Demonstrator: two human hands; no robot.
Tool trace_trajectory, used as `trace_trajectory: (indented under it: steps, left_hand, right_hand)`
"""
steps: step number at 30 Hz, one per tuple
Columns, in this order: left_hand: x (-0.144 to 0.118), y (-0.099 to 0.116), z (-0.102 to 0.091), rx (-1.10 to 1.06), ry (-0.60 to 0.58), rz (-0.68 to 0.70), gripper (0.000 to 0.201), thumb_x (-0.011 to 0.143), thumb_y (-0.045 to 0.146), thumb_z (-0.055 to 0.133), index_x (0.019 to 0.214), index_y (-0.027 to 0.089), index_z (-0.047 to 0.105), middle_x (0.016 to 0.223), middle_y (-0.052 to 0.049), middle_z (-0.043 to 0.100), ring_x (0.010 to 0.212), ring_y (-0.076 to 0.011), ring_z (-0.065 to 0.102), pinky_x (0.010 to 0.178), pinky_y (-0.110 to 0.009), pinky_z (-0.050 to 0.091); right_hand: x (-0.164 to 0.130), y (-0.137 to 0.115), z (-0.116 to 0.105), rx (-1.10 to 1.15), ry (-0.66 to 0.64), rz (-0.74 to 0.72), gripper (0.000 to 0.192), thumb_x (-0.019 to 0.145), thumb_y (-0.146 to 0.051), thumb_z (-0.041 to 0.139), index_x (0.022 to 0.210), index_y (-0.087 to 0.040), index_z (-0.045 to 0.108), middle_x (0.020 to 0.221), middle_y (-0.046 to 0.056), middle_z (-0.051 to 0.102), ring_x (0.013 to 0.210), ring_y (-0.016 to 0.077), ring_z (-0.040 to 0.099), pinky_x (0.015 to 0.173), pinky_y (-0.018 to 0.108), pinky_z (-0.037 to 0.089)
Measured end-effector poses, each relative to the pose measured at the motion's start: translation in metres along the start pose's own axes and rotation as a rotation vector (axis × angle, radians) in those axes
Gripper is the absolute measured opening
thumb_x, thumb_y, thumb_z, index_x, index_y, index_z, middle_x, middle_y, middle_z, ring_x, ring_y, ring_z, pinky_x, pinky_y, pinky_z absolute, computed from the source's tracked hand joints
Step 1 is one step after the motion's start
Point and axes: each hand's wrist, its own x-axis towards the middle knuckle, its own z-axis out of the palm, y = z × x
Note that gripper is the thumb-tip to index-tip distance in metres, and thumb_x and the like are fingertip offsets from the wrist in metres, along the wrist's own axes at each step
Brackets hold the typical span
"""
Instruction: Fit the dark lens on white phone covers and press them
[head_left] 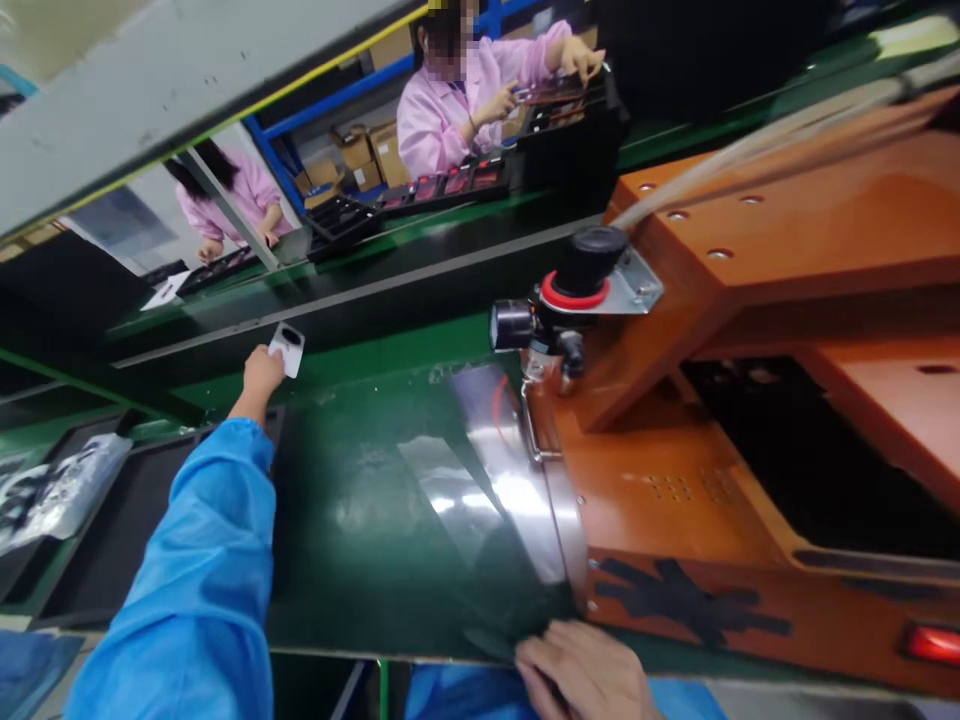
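Note:
My left hand (262, 372) is stretched out over the far left of the green bench and closed on a flat white phone-like piece (291, 352) with a round black spot. The piece is held by its lower left edge, tilted, above the bench surface. My right hand (581, 668) rests at the bench's near edge, just below the orange machine. Its fingers are loosely bent and slightly apart, with nothing visible in them. Part of that hand is cut off by the bottom of the picture.
An orange machine (675, 490) with a black-and-red regulator (574, 270) stands on the right. Clear plastic sheets (450, 500) lie beside it on the green bench (360, 590). Black trays (112, 520) and a plastic bag (82, 490) lie left. Two people in pink work beyond.

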Motion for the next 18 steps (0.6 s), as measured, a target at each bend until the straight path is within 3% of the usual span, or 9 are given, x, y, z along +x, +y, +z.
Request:
trace_trajectory:
  steps: [3,4,6,7,9,12,15,18]
  left_hand:
    - [-0.068,0.006,-0.009,-0.164,0.050,0.138,0.064,0.098,0.025,0.053,0.160,0.013,0.042,0.142,-0.018,0.068,0.104,-0.0263,0.074,0.099,-0.040,0.058]
    - [-0.101,0.002,-0.012,-0.229,0.063,0.196,0.067,0.095,0.025,0.055,0.161,0.018,0.043,0.146,-0.014,0.067,0.105,-0.0253,0.073,0.099,-0.038,0.058]
    - [-0.179,-0.011,-0.014,-0.455,0.092,0.367,0.053,0.092,0.028,0.059,0.144,0.022,0.065,0.144,-0.008,0.069,0.112,-0.0263,0.071,0.098,-0.037,0.058]
    - [-0.222,-0.019,-0.013,-0.523,0.054,0.363,0.040,0.094,0.033,0.058,0.128,0.023,0.075,0.134,-0.006,0.075,0.108,-0.0253,0.072,0.093,-0.036,0.059]
    - [-0.308,-0.035,-0.006,-0.631,-0.031,0.205,0.034,0.096,0.044,0.061,0.113,0.022,0.082,0.109,-0.005,0.080,0.082,-0.0214,0.070,0.071,-0.031,0.057]
    - [-0.413,-0.047,0.014,-0.802,-0.155,-0.008,0.044,0.102,0.054,0.056,0.127,0.025,0.077,0.118,-0.007,0.080,0.087,-0.0233,0.073,0.069,-0.033,0.058]
    - [-0.475,-0.042,0.031,-0.875,-0.375,0.016,0.058,0.102,0.057,0.057,0.153,0.028,0.058,0.139,-0.010,0.072,0.104,-0.0257,0.074,0.083,-0.036,0.062]
    - [-0.497,-0.031,0.036,-0.821,-0.607,0.091,0.081,0.100,0.055,0.064,0.169,0.030,0.031,0.130,-0.011,0.073,0.086,-0.0219,0.072,0.073,-0.034,0.060]
  right_hand:
    - [0.013,-0.008,-0.007,0.074,-0.006,0.060,0.013,0.104,-0.013,0.057,0.099,-0.020,0.067,0.065,-0.002,0.065,0.050,0.0119,0.056,0.051,0.025,0.044]
    - [0.015,-0.009,-0.009,0.110,-0.008,0.086,0.012,0.104,-0.013,0.058,0.101,-0.020,0.067,0.066,-0.002,0.066,0.050,0.0117,0.055,0.051,0.025,0.043]
    - [0.018,-0.010,-0.013,0.201,-0.018,0.138,0.011,0.103,-0.012,0.060,0.102,-0.021,0.067,0.070,-0.001,0.068,0.054,0.0112,0.059,0.053,0.024,0.045]
    - [0.020,-0.011,-0.014,0.244,-0.024,0.166,0.011,0.103,-0.012,0.061,0.101,-0.021,0.067,0.072,-0.001,0.068,0.055,0.0112,0.060,0.054,0.023,0.047]
    - [0.023,-0.014,-0.018,0.302,-0.041,0.221,0.011,0.102,-0.013,0.063,0.098,-0.022,0.067,0.070,-0.002,0.066,0.055,0.0111,0.059,0.054,0.023,0.047]
    - [0.030,-0.021,-0.024,0.341,-0.115,0.289,0.011,0.101,-0.015,0.064,0.093,-0.022,0.067,0.068,-0.003,0.060,0.052,0.0103,0.054,0.051,0.024,0.044]
    - [0.037,-0.027,-0.027,0.376,-0.182,0.341,0.011,0.101,-0.017,0.064,0.092,-0.022,0.067,0.070,-0.003,0.062,0.054,0.0098,0.056,0.052,0.022,0.045]
    - [0.042,-0.029,-0.027,0.397,-0.212,0.445,0.012,0.101,-0.019,0.063,0.090,-0.022,0.067,0.073,-0.002,0.066,0.055,0.0094,0.058,0.052,0.021,0.048]
